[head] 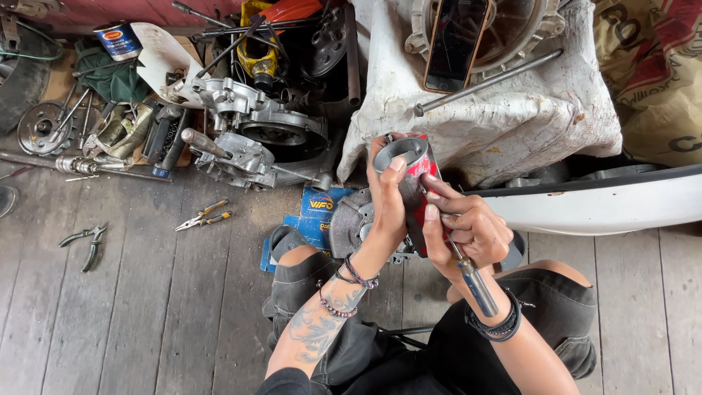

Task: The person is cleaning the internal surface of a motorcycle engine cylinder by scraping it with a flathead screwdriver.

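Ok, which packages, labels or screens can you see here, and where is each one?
Tin can: top left, round, blue with a yellow and red label.
Phone: top centre on the white cloth, dark screen, orange edge.
Flat packet: on the floor left of the left hand, blue.

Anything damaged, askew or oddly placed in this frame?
One thing stands out: a phone leans tilted against a metal housing on the white-covered block, with a loose rod lying beside it. Tools lie scattered on the plank floor, such as the pliers. No visible damage.
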